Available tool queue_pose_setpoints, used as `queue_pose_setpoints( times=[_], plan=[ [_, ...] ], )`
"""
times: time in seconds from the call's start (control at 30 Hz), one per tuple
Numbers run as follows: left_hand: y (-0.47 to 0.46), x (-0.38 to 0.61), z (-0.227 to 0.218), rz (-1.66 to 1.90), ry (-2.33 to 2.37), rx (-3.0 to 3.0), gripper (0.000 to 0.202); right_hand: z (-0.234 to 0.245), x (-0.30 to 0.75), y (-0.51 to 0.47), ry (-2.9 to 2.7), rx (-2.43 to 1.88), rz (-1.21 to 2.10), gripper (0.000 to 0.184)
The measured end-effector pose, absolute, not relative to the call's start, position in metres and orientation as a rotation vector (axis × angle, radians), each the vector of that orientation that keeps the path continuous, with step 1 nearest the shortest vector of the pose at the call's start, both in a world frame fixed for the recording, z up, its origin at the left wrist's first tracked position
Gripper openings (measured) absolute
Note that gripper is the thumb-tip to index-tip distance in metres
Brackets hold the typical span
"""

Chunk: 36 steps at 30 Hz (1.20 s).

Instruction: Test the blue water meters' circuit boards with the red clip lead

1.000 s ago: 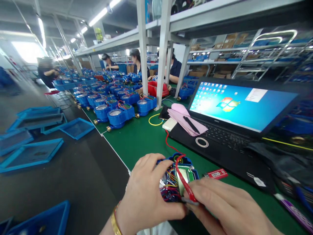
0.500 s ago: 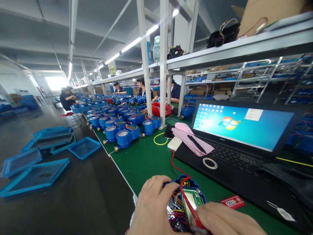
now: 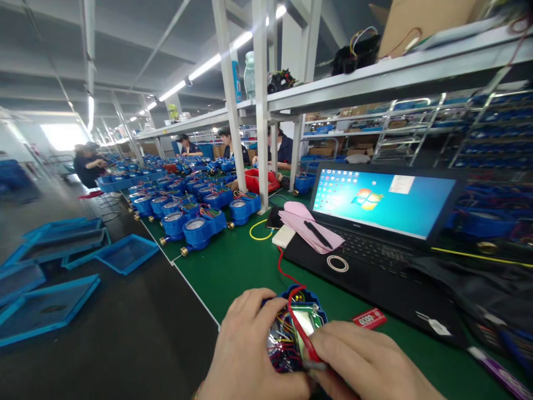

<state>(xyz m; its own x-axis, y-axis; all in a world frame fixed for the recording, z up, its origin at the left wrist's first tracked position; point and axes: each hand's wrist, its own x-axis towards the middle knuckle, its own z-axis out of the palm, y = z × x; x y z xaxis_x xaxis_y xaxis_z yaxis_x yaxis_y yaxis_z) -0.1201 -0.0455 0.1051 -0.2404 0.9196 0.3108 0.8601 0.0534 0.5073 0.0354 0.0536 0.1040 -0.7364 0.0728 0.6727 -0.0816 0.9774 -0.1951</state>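
At the near edge of the green bench lies an open blue water meter [image 3: 296,321], showing a small display and a tangle of coloured wires. My left hand [image 3: 245,350] is wrapped round its left side, fingers curled over the rim. My right hand [image 3: 366,361] lies on its right side, fingers closed, pinching a red probe [image 3: 303,339] against the display. A red wire [image 3: 283,272] runs from the probe back to a white box [image 3: 283,236] beside the laptop.
An open laptop [image 3: 375,222] stands at right with a pink cloth [image 3: 310,225], pen and ring on it. A red label [image 3: 370,319] lies by the meter. Rows of blue meters [image 3: 195,214] fill the bench behind. Blue trays [image 3: 62,261] lie on the floor; several people work farther back.
The view tilted up, then shifted a little right and down. Both hands stay on the meter with the red probe against it.
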Motion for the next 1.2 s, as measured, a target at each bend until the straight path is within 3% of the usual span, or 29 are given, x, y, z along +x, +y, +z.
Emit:
queue_pose_setpoints(
  times=[1.2],
  plan=[
    [-0.045,-0.123,0.105,0.922,2.216,1.923,0.062,0.110,0.037,0.048,-2.409,-0.037,0.418,0.017]
  ],
)
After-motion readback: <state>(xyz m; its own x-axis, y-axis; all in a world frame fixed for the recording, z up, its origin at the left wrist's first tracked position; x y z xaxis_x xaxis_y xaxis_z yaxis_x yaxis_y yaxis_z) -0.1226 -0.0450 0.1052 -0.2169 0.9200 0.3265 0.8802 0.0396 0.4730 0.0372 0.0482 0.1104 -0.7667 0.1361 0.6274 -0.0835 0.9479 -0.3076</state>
